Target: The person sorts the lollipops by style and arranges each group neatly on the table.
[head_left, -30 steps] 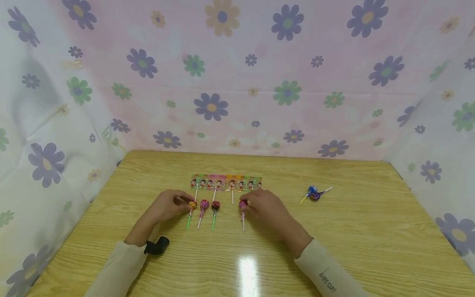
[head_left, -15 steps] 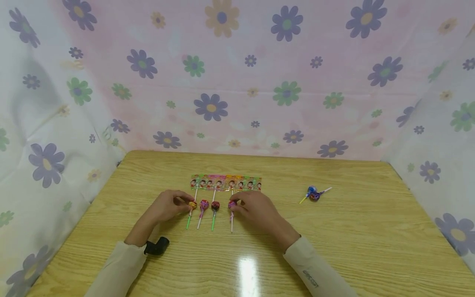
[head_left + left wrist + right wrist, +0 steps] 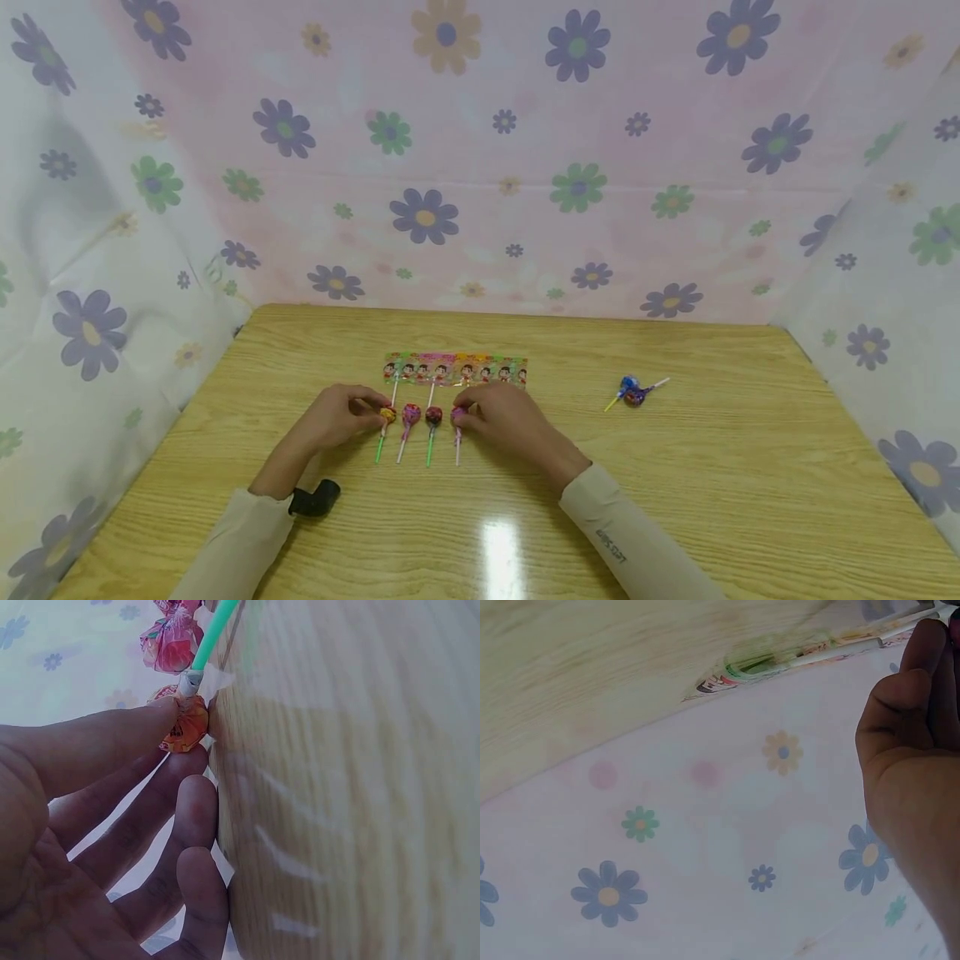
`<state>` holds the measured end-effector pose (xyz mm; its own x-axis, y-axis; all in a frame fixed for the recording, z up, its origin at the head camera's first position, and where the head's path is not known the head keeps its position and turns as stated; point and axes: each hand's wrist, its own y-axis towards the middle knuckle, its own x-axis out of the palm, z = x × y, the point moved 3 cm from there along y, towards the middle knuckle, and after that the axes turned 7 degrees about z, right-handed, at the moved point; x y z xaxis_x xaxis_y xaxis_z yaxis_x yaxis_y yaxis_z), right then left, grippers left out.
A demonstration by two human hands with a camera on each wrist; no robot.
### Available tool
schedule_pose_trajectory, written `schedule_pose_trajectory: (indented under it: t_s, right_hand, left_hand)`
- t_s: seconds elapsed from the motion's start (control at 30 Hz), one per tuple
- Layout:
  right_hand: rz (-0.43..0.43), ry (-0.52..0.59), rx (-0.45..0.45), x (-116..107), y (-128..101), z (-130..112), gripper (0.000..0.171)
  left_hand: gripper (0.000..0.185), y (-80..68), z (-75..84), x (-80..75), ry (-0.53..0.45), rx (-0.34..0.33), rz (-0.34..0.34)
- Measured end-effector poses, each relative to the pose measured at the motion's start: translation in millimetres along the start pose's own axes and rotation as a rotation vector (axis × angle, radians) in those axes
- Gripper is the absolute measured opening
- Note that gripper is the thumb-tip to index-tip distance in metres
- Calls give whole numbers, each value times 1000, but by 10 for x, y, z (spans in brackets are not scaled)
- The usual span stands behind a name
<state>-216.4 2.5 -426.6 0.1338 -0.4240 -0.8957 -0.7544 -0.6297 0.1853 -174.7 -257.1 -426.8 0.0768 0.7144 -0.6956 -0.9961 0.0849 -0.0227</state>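
Note:
My left hand (image 3: 341,421) pinches the wrapped head of an orange-yellow lollipop (image 3: 193,724) with a green stick, which lies on the table. To its right lie a pink lollipop (image 3: 410,414) with a white stick and a dark red lollipop (image 3: 434,417) with a green one. At the right end of this row, my right hand (image 3: 506,421) holds a purple-pink lollipop (image 3: 458,417) by its head between thumb and fingers. All these sticks point toward me. In the right wrist view, the hand's fingertips are mostly cut off.
Behind the row lies a colourful strip of packets (image 3: 420,367) with cartoon figures and white sticks. Two more lollipops (image 3: 633,392), one blue and one dark, lie crossed at the right. Flowered cloth (image 3: 480,167) surrounds the wooden table (image 3: 712,467).
My right hand has slid the purple-pink lollipop leftward, close beside the dark red one. My left hand has stayed on the orange-yellow lollipop.

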Motion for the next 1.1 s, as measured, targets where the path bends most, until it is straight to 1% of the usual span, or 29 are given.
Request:
schedule_pose_trajectory:
  t_s: [0.23,0.4,0.47,0.57,0.67,0.73,0.9,0.97,1.1]
  right_hand:
    - [-11,11,-8,-9,-16,-17,30]
    - [-1,-10,36,-56,-86,37,38]
    - [12,-21,64,-100,-139,78,40]
    - [37,-43,80,-190,-251,163,40]
    - [64,-81,81,-296,-398,289,39]
    - [86,-93,98,-366,-505,417,38]
    - [131,-48,226,-577,-775,812,38]
    - [148,-52,253,-665,-877,959,38]
    - [200,-88,234,-823,-1076,1210,37]
  left_hand:
    - [21,-21,-19,2,-4,1,-1]
    - [21,-28,-29,-2,-8,3,-3]
    - [21,-24,-23,-9,-4,11,2]
    - [21,-19,-14,-14,-1,13,6]
    - [22,-18,-9,-10,-1,17,-1]
    - [22,-17,-8,-7,-1,16,-4]
    - [22,-10,-4,-10,0,18,-5]
    - [22,-6,-6,-10,-1,18,-5]
    - [22,3,-15,10,2,18,-4]
